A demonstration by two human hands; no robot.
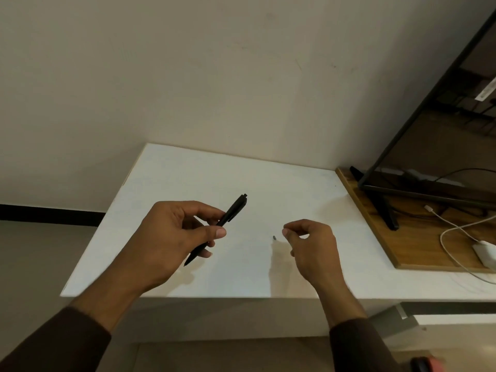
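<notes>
Head view, 1 person at a white table (pixel 188 178). The left hand (pixel 171 237) grips a black pen (pixel 234 208) by its middle, thumb on top and 4 fingers curled beneath. The pen is raised over the table's left half and tilted, its clip end up and away and its tip down toward the person.

The right hand (pixel 311 245) hovers over the table's middle with all fingers curled and the forefinger and thumb drawn together. Whether they hold anything cannot be told. A small grey piece (pixel 274 237) shows just beside those fingertips.

At the table's right end, a wooden board (pixel 418 245) bears a dark monitor (pixel 442 116) on its stand, a white cable (pixel 451 229) and a white charger (pixel 485 252). Dark sleeves cover both forearms.
</notes>
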